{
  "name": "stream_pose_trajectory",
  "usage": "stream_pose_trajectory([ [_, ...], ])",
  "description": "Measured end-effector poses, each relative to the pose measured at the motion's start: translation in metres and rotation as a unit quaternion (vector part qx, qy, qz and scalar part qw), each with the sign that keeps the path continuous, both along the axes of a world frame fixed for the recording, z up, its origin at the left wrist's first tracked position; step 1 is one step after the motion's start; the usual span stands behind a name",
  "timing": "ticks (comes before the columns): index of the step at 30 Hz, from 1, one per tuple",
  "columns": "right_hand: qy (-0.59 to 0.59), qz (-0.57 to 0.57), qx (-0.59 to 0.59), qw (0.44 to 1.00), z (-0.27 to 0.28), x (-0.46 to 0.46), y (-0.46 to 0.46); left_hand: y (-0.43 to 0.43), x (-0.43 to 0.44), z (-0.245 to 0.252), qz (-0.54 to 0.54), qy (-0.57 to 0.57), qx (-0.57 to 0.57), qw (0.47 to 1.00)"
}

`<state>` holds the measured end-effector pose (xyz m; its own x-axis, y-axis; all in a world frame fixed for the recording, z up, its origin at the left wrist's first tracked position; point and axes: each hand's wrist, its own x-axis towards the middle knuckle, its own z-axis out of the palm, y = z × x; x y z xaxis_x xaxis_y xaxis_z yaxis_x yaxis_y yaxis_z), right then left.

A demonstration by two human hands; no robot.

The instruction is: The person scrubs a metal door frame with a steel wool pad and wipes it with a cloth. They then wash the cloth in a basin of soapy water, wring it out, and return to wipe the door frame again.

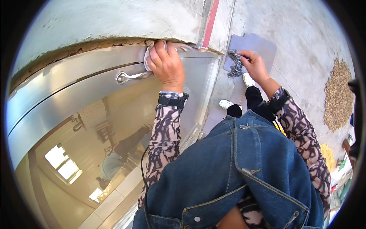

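My left hand (167, 64) presses a pale cloth (147, 58) against the metal door frame (114, 54), just beside the plaster wall. Its fingers are bunched over the cloth, hiding part of it. A shiny metal door handle (125, 77) sticks out right below that hand, its far end covered by the hand. Out over the ground, my right hand (254, 64) pinches a tangled steel-wire scourer (235, 64) that hangs loosely from the fingertips. Beneath the handle, a glass door panel (94, 137) shows a room and reflections.
A cracked gap (85, 47) runs between the door frame and the plaster wall (114, 20). A flat grey sheet (254, 43) lies on the concrete floor (297, 57). Farther right, grain-like material (338, 97) is spread on the ground, with a yellow pile (328, 156) nearby.
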<state>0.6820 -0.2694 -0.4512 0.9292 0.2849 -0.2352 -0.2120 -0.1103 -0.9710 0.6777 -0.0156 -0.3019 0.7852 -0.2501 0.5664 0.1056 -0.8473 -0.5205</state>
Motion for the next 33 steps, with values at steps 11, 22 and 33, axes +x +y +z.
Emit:
stream_pose_trajectory([
  [11,0.043,-0.015,0.032,0.998,-0.017,-0.007,-0.010,0.044,-0.045,-0.086,-0.041,0.253,-0.039,0.966],
  [22,0.084,0.001,-0.026,0.996,-0.016,-0.010,-0.021,0.061,-0.029,-0.149,-0.053,0.431,0.008,0.901],
  [33,0.061,0.026,0.007,0.998,-0.021,-0.010,-0.026,0.087,-0.241,-0.115,0.074,0.574,-0.031,0.815],
])
